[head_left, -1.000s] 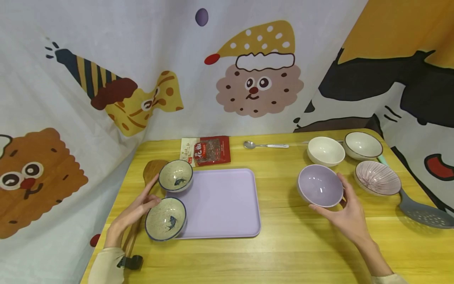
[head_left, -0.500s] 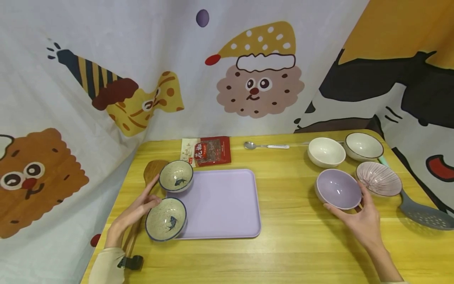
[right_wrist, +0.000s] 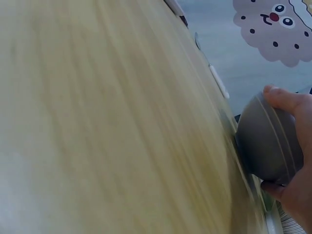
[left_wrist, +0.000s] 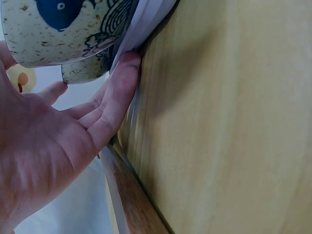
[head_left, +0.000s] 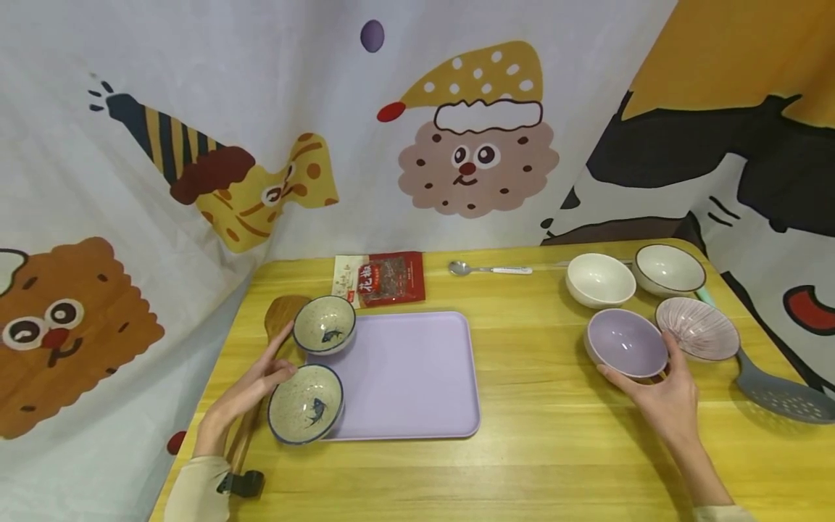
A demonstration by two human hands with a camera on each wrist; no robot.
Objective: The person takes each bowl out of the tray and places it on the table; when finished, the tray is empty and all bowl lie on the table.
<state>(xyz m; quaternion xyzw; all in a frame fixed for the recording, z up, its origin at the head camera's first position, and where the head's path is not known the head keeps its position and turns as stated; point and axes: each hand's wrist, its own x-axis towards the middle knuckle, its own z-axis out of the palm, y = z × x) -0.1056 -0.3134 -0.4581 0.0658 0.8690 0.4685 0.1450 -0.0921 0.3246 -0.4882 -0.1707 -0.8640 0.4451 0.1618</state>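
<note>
Two fish-painted bowls (head_left: 305,403) beside left hand (head_left: 251,383), fingers extended; wave pattern (left_wrist: 108,30) only in left-wrist view. Right hand (head_left: 667,400) clamped on lilac bowl (head_left: 626,342). Wood-grain desk (head_left: 522,457), cartoon-print curtain (head_left: 346,94) behind.

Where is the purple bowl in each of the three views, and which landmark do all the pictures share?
Head: right of centre, below the white bowl, held in the right hand: the purple bowl.
Left wrist: not in it.
Right wrist: at the right, just below mid-height, its outside looking grey.
Shared landmark: the wooden table.
</note>
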